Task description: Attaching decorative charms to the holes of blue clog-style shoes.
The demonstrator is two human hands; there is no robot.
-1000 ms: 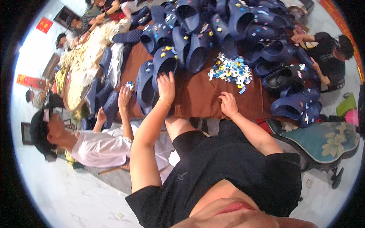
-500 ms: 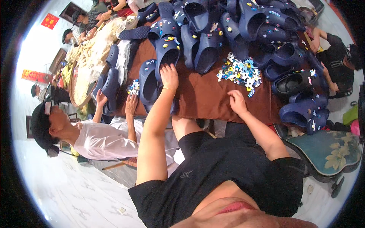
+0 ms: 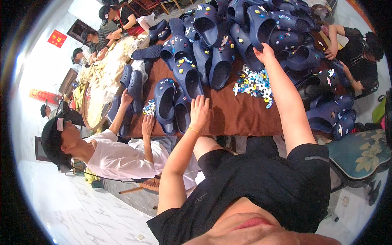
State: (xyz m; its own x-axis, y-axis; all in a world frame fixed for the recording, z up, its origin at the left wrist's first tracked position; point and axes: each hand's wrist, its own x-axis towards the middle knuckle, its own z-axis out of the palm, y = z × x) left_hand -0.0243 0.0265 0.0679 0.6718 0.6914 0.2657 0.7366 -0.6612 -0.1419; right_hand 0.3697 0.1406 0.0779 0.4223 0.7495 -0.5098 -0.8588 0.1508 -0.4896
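Observation:
A navy clog (image 3: pixel 188 77) with colourful charms lies on the brown cloth (image 3: pixel 241 118), its heel toward me. My left hand (image 3: pixel 199 112) rests at that heel, fingers stretched out and fairly flat. Farther off to the right, my right hand (image 3: pixel 265 54) has its fingers closed at the heel end of another navy clog (image 3: pixel 261 26) on the heap. Between my arms is a pile of small white, blue and yellow charms (image 3: pixel 252 83). Two more navy clogs, one of them a charm-studded clog (image 3: pixel 165 98), sit left of my left hand.
At my left a person in white (image 3: pixel 118 153) handles plain navy clogs (image 3: pixel 136 85) beside a smaller charm pile (image 3: pixel 149 107). Another person in black (image 3: pixel 361 61) works at the right. Clogs crowd the table's far side. A patterned chair seat (image 3: pixel 359 155) stands at right.
My right hand has reached forward from the table's near edge to a clog on the heap. The left hand has drawn back toward me from the clog's opening to its heel. The view has shifted slightly.

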